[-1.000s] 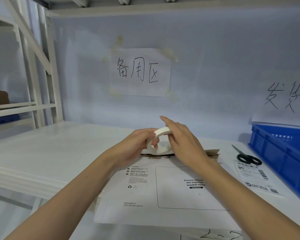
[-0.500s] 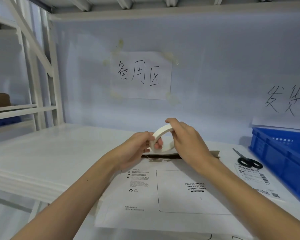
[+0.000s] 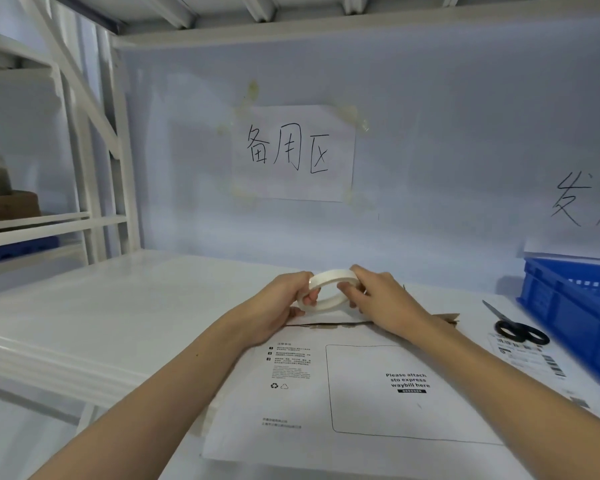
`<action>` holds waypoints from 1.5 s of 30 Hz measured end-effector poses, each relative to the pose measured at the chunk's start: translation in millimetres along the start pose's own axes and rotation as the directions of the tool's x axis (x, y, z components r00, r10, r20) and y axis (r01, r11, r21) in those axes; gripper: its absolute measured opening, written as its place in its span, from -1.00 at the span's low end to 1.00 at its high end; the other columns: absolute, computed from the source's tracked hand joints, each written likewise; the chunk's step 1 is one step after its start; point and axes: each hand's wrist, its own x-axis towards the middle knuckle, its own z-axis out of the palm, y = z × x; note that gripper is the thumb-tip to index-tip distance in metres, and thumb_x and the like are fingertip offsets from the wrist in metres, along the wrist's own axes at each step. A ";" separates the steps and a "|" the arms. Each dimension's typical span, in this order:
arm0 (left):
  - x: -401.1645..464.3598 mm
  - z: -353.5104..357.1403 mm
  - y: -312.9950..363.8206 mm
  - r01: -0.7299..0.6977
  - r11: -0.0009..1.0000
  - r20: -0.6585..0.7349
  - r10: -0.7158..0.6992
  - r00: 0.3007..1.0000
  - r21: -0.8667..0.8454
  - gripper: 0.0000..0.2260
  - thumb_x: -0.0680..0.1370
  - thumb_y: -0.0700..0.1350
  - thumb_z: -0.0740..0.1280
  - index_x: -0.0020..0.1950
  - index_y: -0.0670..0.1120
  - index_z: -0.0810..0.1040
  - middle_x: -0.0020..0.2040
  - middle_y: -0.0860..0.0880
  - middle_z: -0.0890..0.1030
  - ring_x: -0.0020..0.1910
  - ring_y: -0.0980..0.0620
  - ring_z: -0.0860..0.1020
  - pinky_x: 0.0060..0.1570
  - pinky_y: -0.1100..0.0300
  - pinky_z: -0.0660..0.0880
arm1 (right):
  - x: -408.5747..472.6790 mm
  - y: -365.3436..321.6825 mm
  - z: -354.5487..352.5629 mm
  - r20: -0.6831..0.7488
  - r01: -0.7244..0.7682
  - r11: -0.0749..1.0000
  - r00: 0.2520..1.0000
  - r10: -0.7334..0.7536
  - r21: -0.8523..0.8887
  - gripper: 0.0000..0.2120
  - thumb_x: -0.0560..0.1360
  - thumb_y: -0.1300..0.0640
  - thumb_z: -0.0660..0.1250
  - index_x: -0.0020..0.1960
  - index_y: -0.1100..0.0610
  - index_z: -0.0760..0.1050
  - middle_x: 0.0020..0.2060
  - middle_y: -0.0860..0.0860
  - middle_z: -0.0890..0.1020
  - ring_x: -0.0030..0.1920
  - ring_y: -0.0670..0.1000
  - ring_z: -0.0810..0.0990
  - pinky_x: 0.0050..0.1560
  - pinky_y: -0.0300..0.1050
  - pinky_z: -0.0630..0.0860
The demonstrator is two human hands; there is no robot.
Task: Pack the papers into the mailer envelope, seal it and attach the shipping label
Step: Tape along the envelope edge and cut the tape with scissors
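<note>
Now sealing | both hands — left hand (image 3: 279,304), right hand (image 3: 383,301) — gripping tape roll (image 3: 329,289) above mailer envelope (image 3: 354,386) flap | next: finding tape end | shipping label (image 3: 529,358), scissors (image 3: 520,332) right of envelope

**Bare forearms, bare hands**

Two forearms reach in from the lower edge, both uncovered as far as the view shows; no sleeve edge is visible. The left hand (image 3: 280,304) and the right hand (image 3: 383,304) are bare too, ungloved. The fingers (image 3: 347,293) are slim, with short nails where they can be made out.
</note>
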 end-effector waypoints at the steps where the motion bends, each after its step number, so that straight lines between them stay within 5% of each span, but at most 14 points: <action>1: 1.4 0.2 -1.2 0.004 1.000 0.023 -0.005 1.000 0.026 -0.92 0.32 -0.12 0.15 -0.35 -0.02 0.40 -0.32 0.05 0.39 -0.24 0.01 0.31 -0.16 0.12 0.26 | -2.6 3.5 3.5 0.013 -0.003 1.000 1.000 0.003 0.020 -0.73 0.60 -0.15 0.16 -0.18 -0.01 0.33 -0.33 -0.02 0.64 -0.29 0.05 0.61 -0.15 0.07 0.56; 13: 1.2 0.1 -6.8 -0.014 0.990 0.062 0.006 0.998 0.141 -0.94 0.30 -0.15 0.15 -0.29 0.00 0.34 -0.29 0.02 0.33 -0.28 0.01 0.22 -0.25 0.10 0.17 | 0.2 11.1 13.5 0.012 -0.030 0.993 0.999 0.029 0.114 -0.76 0.61 -0.13 0.11 -0.09 0.01 0.36 -0.34 -0.02 0.66 -0.26 0.06 0.59 -0.11 0.09 0.54; 20: 0.4 0.6 -2.2 0.005 0.999 0.128 -0.010 0.992 0.036 -0.83 0.45 -0.03 0.20 -0.19 -0.08 0.51 -0.23 -0.01 0.46 -0.19 0.02 0.47 -0.08 0.13 0.33 | 0.7 12.9 13.0 0.008 -0.052 0.986 0.999 0.051 0.159 -0.76 0.63 -0.05 0.14 -0.06 0.10 0.42 -0.35 -0.01 0.68 -0.28 0.01 0.60 -0.11 0.00 0.51; 28: -3.7 -4.8 -2.5 0.033 0.998 0.172 -0.023 0.985 -0.055 -0.78 0.60 -0.27 0.21 -0.10 -0.16 0.65 0.09 -0.13 0.62 0.01 -0.02 0.58 0.02 0.20 0.48 | 0.8 12.6 12.3 0.000 -0.061 0.986 0.998 0.062 0.158 -0.80 0.64 -0.02 0.12 -0.08 0.03 0.42 -0.36 -0.03 0.67 -0.29 0.01 0.62 -0.15 -0.06 0.50; 32: -7.0 -6.1 -0.6 0.022 0.997 0.201 -0.006 0.980 -0.079 -0.80 0.59 -0.32 0.19 0.01 -0.23 0.62 0.00 -0.12 0.65 0.00 -0.02 0.59 0.01 0.21 0.50 | -0.9 12.1 11.5 0.002 -0.063 0.982 0.998 0.064 0.179 -0.78 0.64 -0.03 0.12 -0.03 0.06 0.46 -0.34 -0.01 0.68 -0.29 0.04 0.63 -0.13 -0.04 0.52; 38: -3.3 -4.4 -1.2 0.011 0.996 0.071 -0.005 0.997 -0.092 -0.86 0.44 -0.25 0.27 -0.14 -0.21 0.63 -0.07 -0.10 0.62 -0.08 -0.04 0.59 -0.02 0.12 0.46 | -2.1 11.0 13.1 -0.039 -0.050 0.990 0.998 0.055 0.131 -0.71 0.63 -0.10 0.11 -0.09 0.09 0.41 -0.37 -0.02 0.67 -0.30 0.04 0.61 -0.14 0.04 0.54; 45: -1.6 -5.6 -3.6 0.024 0.998 0.090 -0.019 0.996 -0.061 -0.90 0.35 -0.22 0.26 -0.20 -0.19 0.54 -0.18 -0.02 0.55 -0.13 0.03 0.54 -0.03 0.15 0.48 | -1.8 11.8 14.6 -0.044 -0.038 0.999 0.998 0.038 0.001 -0.74 0.61 -0.11 0.07 -0.09 0.04 0.38 -0.35 -0.04 0.67 -0.23 0.08 0.61 -0.11 0.09 0.56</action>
